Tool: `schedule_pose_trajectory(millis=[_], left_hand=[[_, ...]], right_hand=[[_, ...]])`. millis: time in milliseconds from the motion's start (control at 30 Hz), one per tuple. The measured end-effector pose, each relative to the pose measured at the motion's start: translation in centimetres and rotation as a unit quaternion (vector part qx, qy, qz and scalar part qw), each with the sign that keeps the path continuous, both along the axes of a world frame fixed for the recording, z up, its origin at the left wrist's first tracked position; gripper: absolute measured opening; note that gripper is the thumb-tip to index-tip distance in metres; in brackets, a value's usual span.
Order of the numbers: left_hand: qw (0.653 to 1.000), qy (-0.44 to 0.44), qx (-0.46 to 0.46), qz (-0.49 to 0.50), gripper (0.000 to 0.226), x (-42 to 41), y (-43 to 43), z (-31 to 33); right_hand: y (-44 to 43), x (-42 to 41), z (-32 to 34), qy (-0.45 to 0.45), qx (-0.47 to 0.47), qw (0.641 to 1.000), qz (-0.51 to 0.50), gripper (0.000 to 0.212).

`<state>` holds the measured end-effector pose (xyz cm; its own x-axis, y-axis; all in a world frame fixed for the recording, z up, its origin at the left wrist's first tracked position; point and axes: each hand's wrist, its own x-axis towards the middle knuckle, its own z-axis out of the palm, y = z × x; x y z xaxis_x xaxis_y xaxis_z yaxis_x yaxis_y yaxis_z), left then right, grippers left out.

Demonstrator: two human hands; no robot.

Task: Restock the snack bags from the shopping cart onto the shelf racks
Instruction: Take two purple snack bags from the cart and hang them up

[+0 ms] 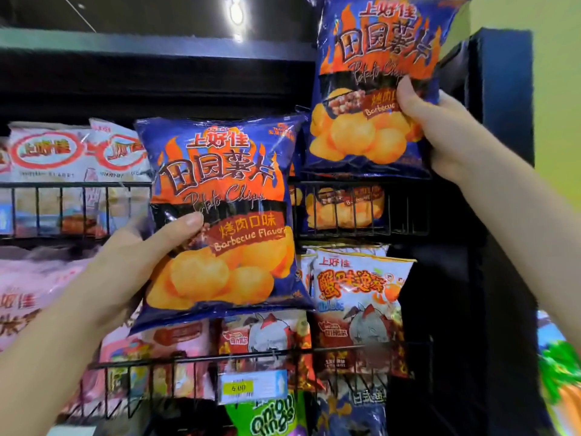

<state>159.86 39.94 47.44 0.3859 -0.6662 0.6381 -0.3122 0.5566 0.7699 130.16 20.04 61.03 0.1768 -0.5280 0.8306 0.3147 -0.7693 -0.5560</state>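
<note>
- My right hand [440, 136] grips one blue barbecue chip bag [371, 58] near its lower right edge, thumb pressed on the front. The bag is raised above the upper wire rack [408, 209] at the right end of the shelf.
- My left hand [125, 262] grips a second bag [226, 190] of the same kind by its lower left side, thumb across the print. It sits lower and further left, in front of the racks.
- That rack already holds matching bags [342, 206] behind its front bars, so I judge it the right home for both.
- I want to bring the raised bag straight down, bottom edge first and print facing out, so it drops behind the front bars instead of catching on them.
- The bags look puffed and glossy, so I keep my pinch light: firm enough not to slip, soft enough not to crush the chips.
- I hold the second bag clear of the crab snack bags [355, 287] in the rack below until my right hand is free of the rack.
- The shopping cart is out of view.
</note>
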Motion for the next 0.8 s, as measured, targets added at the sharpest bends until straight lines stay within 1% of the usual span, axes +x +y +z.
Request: schedule_pose_trajectory(millis=[67, 167, 200, 233, 267, 300, 333, 367, 400, 433, 467, 500, 533, 567, 600, 633, 667, 700, 733, 800], left_hand=[[1.0, 0.005, 0.01, -0.013, 0.113, -0.3, -0.1, 0.3], [1.0, 0.02, -0.003, 0.009, 0.102, 0.1, -0.1, 0.0], [0.999, 0.032, -0.014, 0.023, 0.103, 0.2, 0.1, -0.1], [0.999, 0.029, -0.024, 0.023, 0.106, 0.6, 0.3, -0.4], [0.999, 0.03, -0.024, 0.032, 0.109, 0.5, 0.6, -0.5], [0.999, 0.022, -0.012, 0.021, 0.113, 0.1, 0.5, -0.1], [1.0, 0.009, -0.008, 0.017, 0.123, -0.6, 0.8, -0.2], [1.0, -0.017, 0.001, 0.008, 0.148, -1.1, 1.2, 0.2], [0.999, -0.022, 0.0, 0.03, 0.173, -2.1, 1.8, 0.4], [1.0, -0.014, -0.011, 0.002, 0.178, -2.8, 2.1, 0.2], [1.0, -0.024, -0.003, -0.011, 0.161, -3.6, 2.1, 0.5], [0.998, -0.038, 0.016, -0.038, 0.152, -4.3, 1.9, 0.5], [0.999, -0.029, 0.007, -0.031, 0.131, -4.0, 1.3, 0.5], [0.999, -0.004, 0.01, -0.035, 0.147, -3.6, 1.2, 0.3], [1.0, 0.011, 0.014, 0.012, 0.14, -2.5, 0.6, 0.4], [0.999, 0.014, 0.013, 0.038, 0.124, -1.5, 0.2, 0.2], [0.998, 0.01, 0.012, 0.066, 0.101, -0.8, 0.0, -0.2], [0.998, -0.009, 0.02, 0.054, 0.085, 0.1, 0.0, -0.3], [0.998, -0.016, 0.014, 0.064, 0.077, 0.6, -0.1, -0.6], [0.998, -0.007, 0.006, 0.058, 0.074, 1.0, -0.4, -0.7]], right_hand=[[-1.0, 0.3, 1.0, 0.009, -0.018, 1.0, -0.006, 0.027], [-2.2, 0.8, 1.5, 0.016, -0.038, 0.999, -0.011, 0.016], [-2.7, 0.9, 1.5, 0.016, -0.045, 0.999, -0.012, 0.017], [-3.2, 1.1, 1.4, 0.017, -0.053, 0.998, -0.014, 0.024], [-3.7, 1.2, 1.1, 0.019, -0.06, 0.998, -0.014, 0.034], [-4.1, 1.4, 0.7, 0.023, -0.063, 0.998, -0.015, 0.045], [-4.4, 1.5, 0.2, 0.029, -0.063, 0.997, -0.016, 0.055], [-4.6, 1.6, -0.2, 0.034, -0.059, 0.998, -0.017, 0.063], [-4.9, 1.6, -0.6, 0.041, -0.05, 0.998, -0.018, 0.069], [-5.1, 1.5, -1.0, 0.047, -0.039, 0.998, -0.021, 0.073], [-5.4, 1.4, -1.2, 0.052, -0.026, 0.998, -0.023, 0.075], [-5.5, 1.2, -1.2, 0.061, -0.015, 0.998, -0.021, 0.075], [-5.6, 1.0, -1.1, 0.077, -0.004, 0.997, -0.023, 0.072], [-5.4, 0.8, -1.0, 0.098, 0.005, 0.995, -0.027, 0.066], [-5.5, 0.6, -0.9, 0.12, 0.014, 0.992, -0.029, 0.06], [-5.5, 0.4, -0.9, 0.141, 0.019, 0.989, -0.032, 0.055], [-5.6, 0.1, -0.8, 0.161, 0.023, 0.986, -0.043, 0.052], [-5.6, 0.0, -0.7, 0.178, 0.03, 0.982, -0.056, 0.049], [-5.5, -0.2, -0.6, 0.198, 0.032, 0.977, -0.069, 0.046], [-5.5, -0.4, -0.4, 0.229, 0.037, 0.968, -0.094, 0.049]])
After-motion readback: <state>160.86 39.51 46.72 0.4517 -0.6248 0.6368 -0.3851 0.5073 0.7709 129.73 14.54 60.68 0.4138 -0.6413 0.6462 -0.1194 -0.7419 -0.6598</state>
